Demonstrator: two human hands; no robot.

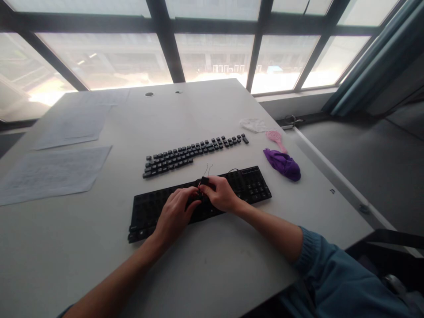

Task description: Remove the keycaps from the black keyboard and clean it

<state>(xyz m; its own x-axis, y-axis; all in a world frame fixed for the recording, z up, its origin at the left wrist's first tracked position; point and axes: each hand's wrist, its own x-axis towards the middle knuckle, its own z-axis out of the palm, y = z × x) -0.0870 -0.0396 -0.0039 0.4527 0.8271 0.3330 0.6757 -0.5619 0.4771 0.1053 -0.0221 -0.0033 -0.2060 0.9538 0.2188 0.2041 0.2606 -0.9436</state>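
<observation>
Fingers (194, 204) of both hands meet above the counter (205, 274), over the middle of the keyboard (251, 183). The right hand (223, 194) pinches a small black piece (204, 180); the left hand (174, 216) curls beside it, its grip hidden. Steady, light, straight pressure would suit so small a part.

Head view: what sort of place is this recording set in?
Probably an office or workroom: a large white desk beside a wall of windows, printed papers on it, and a keyboard with its keycaps laid out in rows.
</observation>
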